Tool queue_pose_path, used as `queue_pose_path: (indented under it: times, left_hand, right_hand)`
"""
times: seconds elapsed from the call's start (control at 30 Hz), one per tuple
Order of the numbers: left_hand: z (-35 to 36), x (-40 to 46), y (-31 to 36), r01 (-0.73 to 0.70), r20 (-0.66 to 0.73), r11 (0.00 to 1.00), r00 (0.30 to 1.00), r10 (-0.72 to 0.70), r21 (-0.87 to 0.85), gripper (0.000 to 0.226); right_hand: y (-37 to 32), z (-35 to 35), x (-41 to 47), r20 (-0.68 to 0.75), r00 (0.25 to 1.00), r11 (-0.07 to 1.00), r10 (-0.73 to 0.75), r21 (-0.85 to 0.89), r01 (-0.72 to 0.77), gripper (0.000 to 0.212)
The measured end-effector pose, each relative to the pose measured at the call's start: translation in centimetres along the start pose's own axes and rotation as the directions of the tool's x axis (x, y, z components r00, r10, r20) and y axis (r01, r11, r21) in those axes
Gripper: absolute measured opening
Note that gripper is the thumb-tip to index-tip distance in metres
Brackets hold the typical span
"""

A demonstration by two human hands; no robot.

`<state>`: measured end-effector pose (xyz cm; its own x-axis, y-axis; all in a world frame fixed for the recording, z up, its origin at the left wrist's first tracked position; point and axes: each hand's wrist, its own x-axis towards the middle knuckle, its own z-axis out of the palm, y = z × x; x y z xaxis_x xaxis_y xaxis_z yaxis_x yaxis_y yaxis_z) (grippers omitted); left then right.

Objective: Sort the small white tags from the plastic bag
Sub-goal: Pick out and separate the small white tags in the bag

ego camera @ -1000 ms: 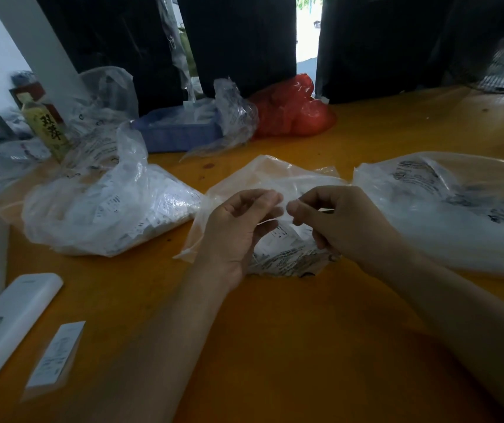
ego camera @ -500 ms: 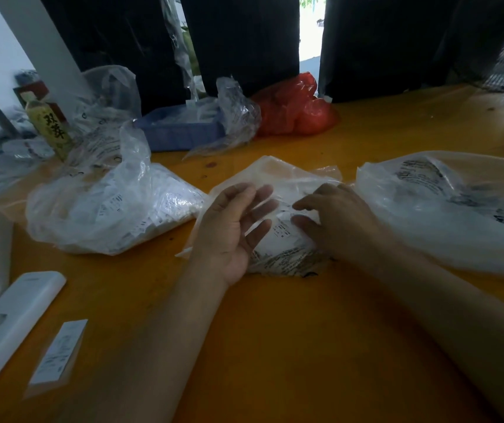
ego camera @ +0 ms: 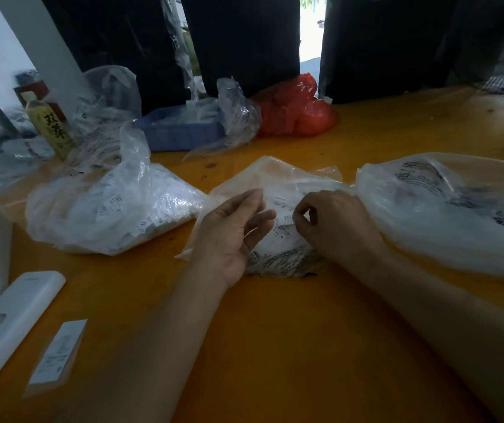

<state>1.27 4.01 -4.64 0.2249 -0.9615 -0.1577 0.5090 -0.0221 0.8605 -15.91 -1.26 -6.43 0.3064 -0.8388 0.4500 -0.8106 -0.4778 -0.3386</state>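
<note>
Orange table [ego camera: 275,346] fills the room's front, and at its middle lies the plastic bag [ego camera: 278,184] of white tags [ego camera: 285,236], which I take as my landmark. Over the bag's left edge the left hand [ego camera: 232,236] hovers with fingers relaxed, probably ready to receive, while the right hand [ego camera: 333,227] over its right side pinches at a tag. Left of the bag sits a fuller bag [ego camera: 107,215], right of it another bag [ego camera: 458,209].
</note>
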Motion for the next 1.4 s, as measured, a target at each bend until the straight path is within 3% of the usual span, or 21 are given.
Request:
queue_pose_path:
  times: [0.1, 0.2, 0.3, 0.4, 0.57, 0.67, 0.8, 0.93, 1.0, 1.2, 1.4]
  left_hand:
    - [-0.1, 0.0, 0.0, -0.012, 0.001, 0.996, 1.000, 0.012, 0.088, 0.008]
    - [-0.2, 0.0, -0.1, -0.012, 0.006, 0.995, 1.000, 0.012, 0.096, 0.011]
    - [-0.4, 0.1, -0.1, 0.000, 0.025, 1.000, 1.000, -0.001, 0.029, 0.013]
    - [-0.4, 0.3, -0.1, 0.008, 0.045, 0.999, 0.999, -0.007, -0.032, 0.013]
    - [-0.2, 0.4, -0.3, -0.016, 0.054, 0.997, 0.998, 0.021, -0.077, 0.012]
    - [-0.3, 0.5, -0.4, -0.034, 0.055, 0.998, 0.998, 0.037, -0.046, 0.012]
    - [-0.3, 0.5, -0.6, -0.053, 0.073, 0.999, 0.996, 0.053, -0.004, 0.013]
    - [-0.3, 0.5, -0.8, -0.067, 0.122, 0.998, 0.990, 0.064, 0.021, 0.021]
    - [-0.3, 0.4, -0.8, -0.070, 0.140, 0.997, 0.988, 0.064, 0.036, 0.023]
    - [-0.3, 0.3, -1.0, -0.102, 0.160, 0.987, 0.984, 0.082, 0.125, 0.036]
    - [0.0, 0.0, -1.2, -0.155, 0.196, 0.971, 0.973, 0.118, 0.182, 0.020]
  right_hand:
    - [0.0, 0.2, 0.0, 0.144, 0.990, 0.975, 0.001, -0.220, 0.031, 0.046]
    - [-0.4, 0.4, -0.1, 0.136, 0.990, 0.967, -0.027, -0.246, 0.061, 0.032]
    - [-0.5, 0.1, -0.4, -0.004, 1.000, 0.999, 0.001, 0.046, 0.000, 0.017]
    - [0.0, -0.8, -0.4, -0.033, 0.990, 0.898, 0.137, 0.427, -0.110, 0.012]
    - [0.4, -2.3, -0.4, -0.084, 0.969, 0.742, 0.233, 0.659, -0.121, 0.027]
    - [0.8, -2.2, -0.3, -0.095, 0.958, 0.749, 0.271, 0.646, -0.148, 0.012]
    - [1.1, -2.3, -0.2, -0.114, 0.945, 0.711, 0.308, 0.687, -0.149, 0.029]
    - [0.9, -2.7, -0.2, -0.115, 0.956, 0.680, 0.269, 0.725, -0.104, 0.007]
    - [0.8, -3.0, -0.3, -0.113, 0.963, 0.660, 0.245, 0.747, -0.080, 0.007]
    - [-0.1, -3.6, -0.7, -0.206, 0.977, 0.840, 0.051, 0.539, 0.070, 0.012]
    - [-0.6, -3.5, -0.8, -0.204, 0.979, 0.893, -0.002, 0.441, 0.094, 0.012]
